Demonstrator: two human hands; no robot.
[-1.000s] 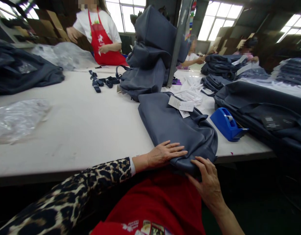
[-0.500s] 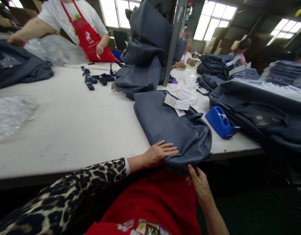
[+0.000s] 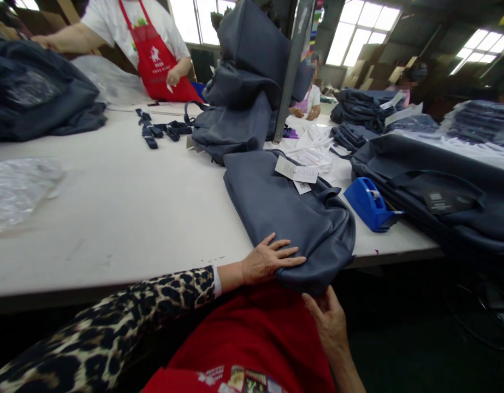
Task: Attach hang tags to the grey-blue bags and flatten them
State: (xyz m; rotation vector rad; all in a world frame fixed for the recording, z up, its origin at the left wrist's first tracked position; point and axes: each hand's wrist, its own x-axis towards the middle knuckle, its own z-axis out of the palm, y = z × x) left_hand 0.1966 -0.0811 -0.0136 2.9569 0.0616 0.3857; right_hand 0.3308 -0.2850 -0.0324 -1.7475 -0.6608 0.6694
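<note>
A dark blue-grey bag (image 3: 276, 202) with a smooth, leather-like surface lies at the table's front edge, its near end hanging slightly over. White paper tags (image 3: 296, 170) lie on its far side. My left hand (image 3: 268, 261) rests flat on the near part of the bag, fingers spread. Just below the overhanging end is my right hand (image 3: 327, 322), its thumb and forefinger apart at the bag's lower edge. The other fingertips are partly hidden there.
A blue tape dispenser (image 3: 370, 204) stands right of the bag, beside a larger dark bag (image 3: 436, 185). Stacked bags (image 3: 239, 123) rise behind by a metal post (image 3: 290, 76). Dark straps (image 3: 153, 131) and clear plastic (image 3: 20, 188) lie leftward. A co-worker in a red apron (image 3: 157, 68) stands across.
My right hand has shifted down and left, its thumb leaving the bag's edge. My left hand has slid slightly right, fingers spreading wider. The co-worker has lifted the dark bag at far left.
</note>
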